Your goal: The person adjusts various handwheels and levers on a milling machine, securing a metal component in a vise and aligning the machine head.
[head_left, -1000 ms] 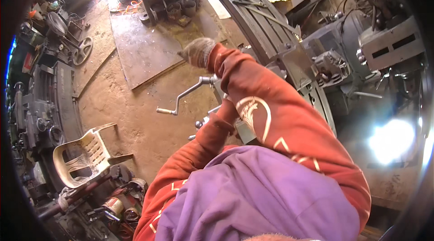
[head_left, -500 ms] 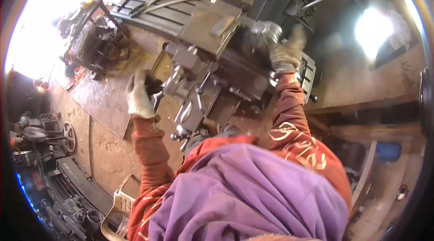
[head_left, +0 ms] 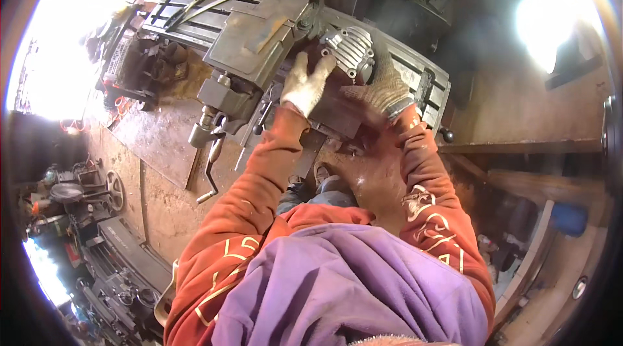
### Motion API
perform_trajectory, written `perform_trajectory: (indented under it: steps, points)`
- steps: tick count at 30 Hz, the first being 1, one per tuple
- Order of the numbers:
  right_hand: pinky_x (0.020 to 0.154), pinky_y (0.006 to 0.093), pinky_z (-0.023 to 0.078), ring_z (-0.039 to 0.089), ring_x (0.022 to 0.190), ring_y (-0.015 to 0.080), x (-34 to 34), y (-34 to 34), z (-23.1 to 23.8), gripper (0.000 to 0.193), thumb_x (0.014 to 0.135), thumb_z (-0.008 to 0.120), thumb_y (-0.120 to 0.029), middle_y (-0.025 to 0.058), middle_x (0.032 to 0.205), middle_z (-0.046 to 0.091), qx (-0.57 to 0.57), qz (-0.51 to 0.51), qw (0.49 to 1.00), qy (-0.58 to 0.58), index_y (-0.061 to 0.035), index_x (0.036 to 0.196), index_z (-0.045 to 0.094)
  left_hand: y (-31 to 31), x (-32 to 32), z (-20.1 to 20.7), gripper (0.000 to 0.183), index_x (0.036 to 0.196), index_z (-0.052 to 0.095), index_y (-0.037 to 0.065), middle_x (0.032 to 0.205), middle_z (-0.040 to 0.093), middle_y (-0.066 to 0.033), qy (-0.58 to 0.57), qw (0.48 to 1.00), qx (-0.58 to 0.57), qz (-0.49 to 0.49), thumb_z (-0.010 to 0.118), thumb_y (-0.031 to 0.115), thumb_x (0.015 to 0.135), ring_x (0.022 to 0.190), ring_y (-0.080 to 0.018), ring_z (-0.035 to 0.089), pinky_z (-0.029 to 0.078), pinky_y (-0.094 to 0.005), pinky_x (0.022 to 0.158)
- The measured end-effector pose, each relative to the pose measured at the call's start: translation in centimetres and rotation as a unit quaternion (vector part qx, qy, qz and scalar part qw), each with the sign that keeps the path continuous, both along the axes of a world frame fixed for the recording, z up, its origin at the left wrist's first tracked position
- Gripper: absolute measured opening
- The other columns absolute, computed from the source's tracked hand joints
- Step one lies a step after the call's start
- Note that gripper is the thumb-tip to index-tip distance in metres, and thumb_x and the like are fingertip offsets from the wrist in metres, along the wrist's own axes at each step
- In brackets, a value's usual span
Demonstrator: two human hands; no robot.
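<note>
A finned silver metal cover [head_left: 350, 50] with bolt lugs around its rim lies over the slotted machine table, right of the vise. My left hand [head_left: 304, 89], in a pale work glove, grips its left edge, with the thumb at a lug and the fingers apart from it. On the opposite side, my right hand [head_left: 384, 86], in a dirtier knit glove, holds the cover, fingers stretched along its right edge and thumb at its front. The cover's underside is hidden. The heavy grey vise [head_left: 250, 41] stands beside my left hand.
A crank handle [head_left: 211, 171] hangs from the vise's near end. The slotted table [head_left: 415, 73] runs behind and right, ending near a black knob [head_left: 446, 135]. A wooden bench [head_left: 525, 109] stands at right. Other machinery [head_left: 123, 248] fills the lower left.
My left hand has left the crank handle and moved right to the cover. My right hand has come lower and closer, against the cover's right side. The view has shifted slightly.
</note>
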State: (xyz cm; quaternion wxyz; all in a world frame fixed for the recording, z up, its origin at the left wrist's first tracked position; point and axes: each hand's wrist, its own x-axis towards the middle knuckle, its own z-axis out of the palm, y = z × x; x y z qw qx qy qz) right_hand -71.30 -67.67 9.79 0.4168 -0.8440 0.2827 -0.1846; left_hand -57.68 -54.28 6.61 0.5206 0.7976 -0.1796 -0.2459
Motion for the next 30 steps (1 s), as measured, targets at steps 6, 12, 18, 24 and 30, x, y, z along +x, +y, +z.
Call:
perform_trajectory:
  steps: [6, 12, 18, 24, 30]
  points:
    - [0.106, 0.0360, 0.047, 0.062, 0.119, 0.0252, 0.4, 1.7, 0.6, 0.084, 0.080, 0.082, -0.019, 0.0133, 0.131, 0.062, 0.078, -0.009, 0.981, -0.175, -0.0045, 0.151, 0.038, -0.3, -0.3, 1.8, 0.090, 0.146, 0.047, -0.006, 0.148, 0.050, -0.0290, -0.045, 0.989, 0.052, -0.129, 0.069, 0.058, 0.087, 0.141, -0.0411, 0.045, 0.037, -0.0439, 0.117]
    - [0.107, 0.0370, 0.048, 0.059, 0.125, 0.0254, -1.7, 1.9, 1.4, 0.095, 0.069, 0.083, -0.005, 0.0168, 0.140, 0.057, 0.076, -0.053, 0.973, -0.214, -0.0007, 0.153, 0.040, 3.8, 2.6, 8.6, 0.047, 0.111, 0.069, 0.003, 0.122, 0.067, -0.0228, -0.666, 0.740, 0.076, 0.046, 0.074, 0.043, 0.086, 0.108, -0.0382, 0.067, 0.054, -0.0505, 0.090]
    - [0.084, 0.0326, 0.057, 0.068, 0.103, 0.0218, -8.8, -0.2, -3.1, 0.071, 0.084, 0.072, -0.017, 0.0144, 0.123, 0.066, -0.128, 0.154, 0.979, -0.039, -0.0012, 0.148, 0.047, 3.6, 6.2, 5.5, 0.036, 0.118, 0.067, 0.009, 0.102, 0.066, -0.0173, -0.599, 0.745, 0.286, -0.067, 0.065, 0.035, 0.093, 0.094, -0.0396, 0.066, 0.054, -0.0514, 0.080]
    - [0.086, 0.0337, 0.057, 0.068, 0.104, 0.0227, -12.5, 3.2, -6.7, 0.071, 0.084, 0.073, -0.019, 0.0145, 0.123, 0.066, 0.216, 0.138, 0.967, 0.004, -0.0014, 0.147, 0.047, 10.2, 1.4, 8.4, 0.024, 0.113, 0.073, 0.008, 0.097, 0.069, -0.0126, 0.026, 0.995, -0.072, -0.061, 0.067, 0.021, 0.093, 0.079, -0.0288, 0.069, 0.057, -0.0408, 0.074]
    - [0.088, 0.0347, 0.056, 0.067, 0.106, 0.0236, -13.0, 5.2, -7.6, 0.071, 0.084, 0.074, -0.020, 0.0146, 0.123, 0.066, 0.375, 0.120, 0.919, -0.017, -0.0017, 0.147, 0.047, 19.6, -7.6, 1.7, 0.027, 0.106, 0.076, 0.005, 0.085, 0.071, -0.0092, 0.071, 0.994, 0.002, -0.079, 0.067, 0.026, 0.092, 0.081, -0.0129, 0.068, 0.056, -0.0309, 0.069]
